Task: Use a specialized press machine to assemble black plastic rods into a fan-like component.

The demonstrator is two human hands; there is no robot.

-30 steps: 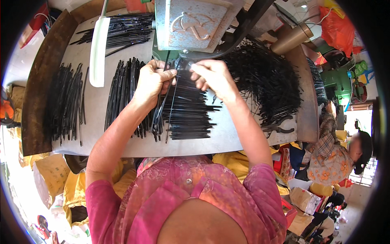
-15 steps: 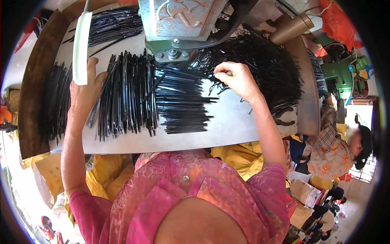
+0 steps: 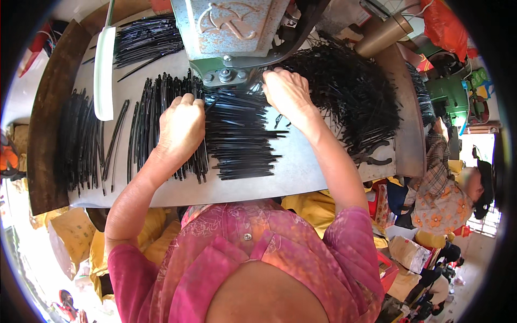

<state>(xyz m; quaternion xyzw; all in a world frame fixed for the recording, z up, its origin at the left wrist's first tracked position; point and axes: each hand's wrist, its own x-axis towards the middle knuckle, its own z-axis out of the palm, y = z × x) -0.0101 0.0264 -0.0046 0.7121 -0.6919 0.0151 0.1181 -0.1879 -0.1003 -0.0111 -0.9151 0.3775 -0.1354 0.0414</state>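
My left hand (image 3: 183, 126) is closed, its fingertips bent down at the right side of a row of thin black rods (image 3: 148, 118) lying lengthwise on the metal worktop (image 3: 258, 188). What those fingers hold is hidden. Just right of the machine's base, my right hand (image 3: 288, 96) is closed too, its fingertips out of sight beneath the knuckles. Between the hands lies a stack of black rods (image 3: 242, 140) laid crosswise. A grey-green press-like machine (image 3: 229, 32) with a raised umbrella emblem stands over the far end of that stack.
A large tangled heap of black pieces (image 3: 355, 91) fills the right side, with dark-handled pliers (image 3: 374, 156) at its near edge. More rods (image 3: 81, 140) lie at far left, others (image 3: 148, 40) at the back. A white lamp tube (image 3: 105, 72) hangs at left. Another person (image 3: 441, 199) sits at right.
My left hand has moved right, from the left side of the middle row to its right side. My right hand has shifted left toward the machine's base. A few rods now lie apart at left.
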